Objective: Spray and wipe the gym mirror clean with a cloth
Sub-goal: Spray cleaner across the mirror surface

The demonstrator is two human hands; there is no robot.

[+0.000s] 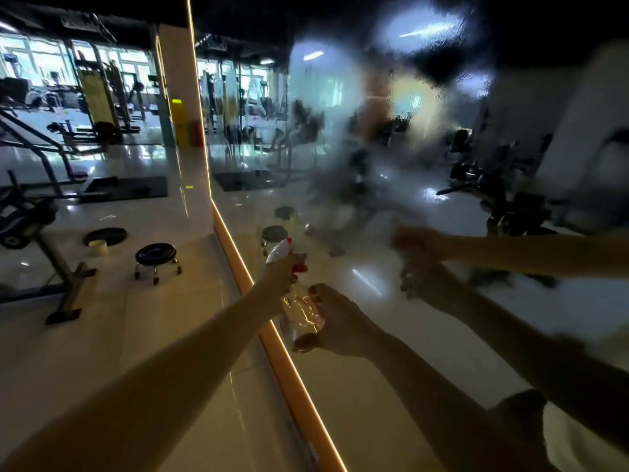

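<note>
Two long arms show in the bottom half of the frame. The left arm (153, 369), from the lower left corner, is bare all the way to the left hand (280, 272). The right arm (425, 379), from the lower right, is bare too. The nails on the right hand (335, 323) look painted dark red. A blurry bit of pale, creamy clothing (585, 441) fills the lower right corner.

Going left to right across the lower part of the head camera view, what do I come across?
Black weight plate → round wheeled stool → spray bottle.
</note>
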